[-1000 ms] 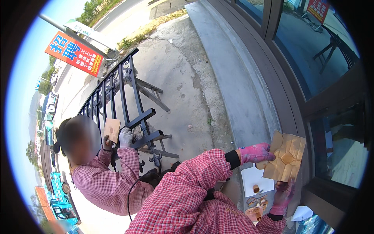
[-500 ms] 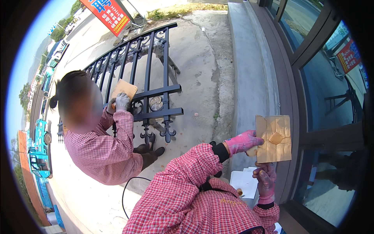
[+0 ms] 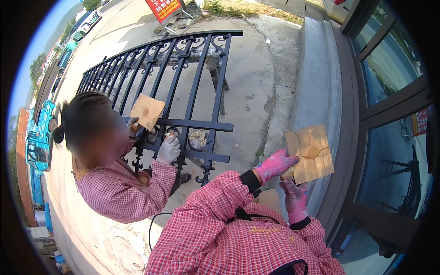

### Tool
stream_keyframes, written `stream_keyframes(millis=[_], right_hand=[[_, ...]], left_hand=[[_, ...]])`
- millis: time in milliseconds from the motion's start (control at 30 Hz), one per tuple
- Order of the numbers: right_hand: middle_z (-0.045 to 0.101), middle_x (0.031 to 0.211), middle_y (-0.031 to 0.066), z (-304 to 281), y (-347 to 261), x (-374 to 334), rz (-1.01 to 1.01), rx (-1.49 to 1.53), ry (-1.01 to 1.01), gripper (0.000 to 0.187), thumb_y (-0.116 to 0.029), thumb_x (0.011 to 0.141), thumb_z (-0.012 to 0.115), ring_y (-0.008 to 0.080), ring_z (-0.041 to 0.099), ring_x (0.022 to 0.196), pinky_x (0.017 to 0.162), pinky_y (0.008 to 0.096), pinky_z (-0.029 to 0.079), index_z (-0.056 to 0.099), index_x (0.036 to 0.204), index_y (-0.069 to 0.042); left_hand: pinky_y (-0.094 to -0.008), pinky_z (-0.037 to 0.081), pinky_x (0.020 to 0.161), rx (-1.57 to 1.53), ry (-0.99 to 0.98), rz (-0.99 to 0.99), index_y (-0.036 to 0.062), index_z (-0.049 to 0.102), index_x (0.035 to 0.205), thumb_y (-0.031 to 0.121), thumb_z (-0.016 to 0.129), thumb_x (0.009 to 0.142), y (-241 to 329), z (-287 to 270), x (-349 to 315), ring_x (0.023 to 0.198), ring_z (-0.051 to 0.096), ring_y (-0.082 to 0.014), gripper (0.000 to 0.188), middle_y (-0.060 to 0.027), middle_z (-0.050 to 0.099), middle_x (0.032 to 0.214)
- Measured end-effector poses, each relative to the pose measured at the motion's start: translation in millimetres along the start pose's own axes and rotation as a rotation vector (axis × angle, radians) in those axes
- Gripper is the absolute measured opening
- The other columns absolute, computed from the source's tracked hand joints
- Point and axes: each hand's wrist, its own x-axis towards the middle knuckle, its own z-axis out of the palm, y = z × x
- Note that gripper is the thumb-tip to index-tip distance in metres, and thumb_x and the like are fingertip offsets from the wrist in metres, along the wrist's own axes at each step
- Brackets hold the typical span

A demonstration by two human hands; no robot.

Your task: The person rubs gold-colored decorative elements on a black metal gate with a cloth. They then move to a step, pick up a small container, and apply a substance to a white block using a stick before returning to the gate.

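Observation:
My left hand (image 3: 277, 164), in a stained pink glove, grips the left edge of a creased piece of brown cardboard (image 3: 323, 160). A darker tan patch (image 3: 312, 152) lies at the middle of the cardboard. Beside the left fingers, at the cardboard's lower left, shows a small cream-coloured piece (image 3: 288, 173), partly hidden. Just below, my right hand (image 3: 296, 200), also pink-gloved, has its fingers bent up against the cardboard's lower corner. What those fingers hold, if anything, is hidden.
A black metal railing (image 3: 199, 87) with scrollwork lies on supports to the left. Next to it a co-worker (image 3: 123, 178) in a checked smock holds another cardboard piece (image 3: 147, 112). A grey concrete ledge (image 3: 318, 82) and dark-framed glass panes (image 3: 389, 142) run along the right.
My view has shifted, and my hands and the cardboard appear farther left. My right hand has come up to the cardboard's lower corner. The co-worker's light-gloved hand has moved away from their cardboard, down over the railing.

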Motion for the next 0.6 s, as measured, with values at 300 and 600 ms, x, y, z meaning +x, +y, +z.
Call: stream_keyframes(millis=[300, 600], right_hand=[[0.06, 0.098, 0.0042, 22.4, -49.0, 118.2, 0.21, 0.123, -0.287, 0.032, -0.011, 0.08, 0.067, 0.0137, 0.06, 0.082, 0.069, 0.0278, 0.051, 0.053, 0.108, -0.006], [0.061, 0.089, 0.0065, 32.5, -71.3, 233.1, 0.469, 0.255, -0.421, 0.018, -0.009, 0.082, 0.063, 0.017, 0.06, 0.083, 0.076, 0.0299, 0.05, 0.059, 0.097, 0.0]], left_hand=[[-0.032, 0.048, 0.073, -0.179, 0.174, 0.096, -0.0075, 0.053, 0.107, 0.029, 0.06, 0.085, 42.8, -45.3, 61.0, 0.083, 0.061, -0.0198, 0.043, -0.0144, 0.063, 0.094], [-0.0265, 0.048, 0.074, -0.441, 0.321, 0.113, -0.0071, 0.051, 0.11, 0.024, 0.063, 0.084, 69.3, -79.9, 148.9, 0.087, 0.059, -0.0147, 0.042, -0.0112, 0.061, 0.1]])
